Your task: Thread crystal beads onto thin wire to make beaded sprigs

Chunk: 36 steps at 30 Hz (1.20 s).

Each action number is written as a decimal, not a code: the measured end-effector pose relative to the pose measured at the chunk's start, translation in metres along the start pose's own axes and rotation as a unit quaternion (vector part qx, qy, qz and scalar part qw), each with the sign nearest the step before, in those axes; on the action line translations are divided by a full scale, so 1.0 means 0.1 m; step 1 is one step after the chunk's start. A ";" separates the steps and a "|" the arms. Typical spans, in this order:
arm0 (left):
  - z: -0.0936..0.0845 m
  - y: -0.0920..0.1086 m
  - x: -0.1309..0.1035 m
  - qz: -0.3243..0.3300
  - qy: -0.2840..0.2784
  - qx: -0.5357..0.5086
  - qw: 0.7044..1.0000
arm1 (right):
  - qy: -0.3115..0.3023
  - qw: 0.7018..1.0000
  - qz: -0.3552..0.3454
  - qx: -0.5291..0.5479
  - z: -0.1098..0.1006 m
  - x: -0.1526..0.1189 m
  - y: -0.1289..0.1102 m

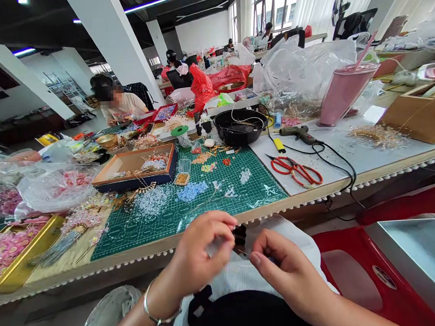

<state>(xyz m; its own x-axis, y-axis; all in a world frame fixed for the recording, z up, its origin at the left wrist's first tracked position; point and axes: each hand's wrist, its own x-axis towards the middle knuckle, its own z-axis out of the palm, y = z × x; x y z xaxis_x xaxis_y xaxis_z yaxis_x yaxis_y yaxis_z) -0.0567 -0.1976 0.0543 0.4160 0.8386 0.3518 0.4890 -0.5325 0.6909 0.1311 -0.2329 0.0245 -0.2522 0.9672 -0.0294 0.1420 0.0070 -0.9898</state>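
My left hand (204,253), a bracelet at its wrist, is raised just off the table's front edge, over my lap. Its fingers are curled toward the thumb and slightly smeared; anything between them is too small to make out. To its right, my right hand (281,262) is closed in a pinch, with a thin wire (244,252) poking out by the thumb tip toward the left hand. Beyond both lies a green cutting mat (141,237) bearing blue petal beads (192,191), clear beads (152,200), white flower pieces (245,176) and a small box of gold beads (182,179).
Red-handled scissors (294,170) and a glue gun (298,133) with its cable lie right. A black bowl (240,127), an orange-rimmed tray (112,176) and a pink drink cup (347,95) stand behind. A person (123,102) sits across the table. A red chair (339,254) is beside me.
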 end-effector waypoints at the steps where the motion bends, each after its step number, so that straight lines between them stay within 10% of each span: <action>1: -0.07 -0.11 0.06 -0.018 0.033 0.012 0.999 | 0.009 1.000 -0.004 -0.008 -0.01 -0.01 0.00; 5: -0.63 -0.73 0.40 -0.189 0.158 0.230 0.941 | 0.016 0.999 -0.010 -0.032 -0.04 -0.05 0.01; 10: -1.12 -1.37 0.80 -0.244 0.086 0.332 0.907 | -0.023 0.997 -0.007 -0.067 -0.03 -0.05 0.01; 18: -0.61 -1.73 1.08 -0.233 -0.102 0.396 0.882 | -0.066 0.993 -0.007 -0.101 0.00 -0.10 0.02; 36: -0.64 -1.87 1.18 -0.271 -0.109 0.422 0.858 | -0.085 0.992 0.028 -0.090 -0.06 -0.09 -0.05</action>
<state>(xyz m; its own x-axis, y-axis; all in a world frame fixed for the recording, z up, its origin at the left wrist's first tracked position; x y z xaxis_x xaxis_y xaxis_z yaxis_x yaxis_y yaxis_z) -0.1478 0.0081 0.0073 0.0402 0.9969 -0.0674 0.9989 -0.0416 -0.0201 0.1385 -0.2399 0.0304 -0.3953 0.9105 -0.1214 0.3244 0.0147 -0.9458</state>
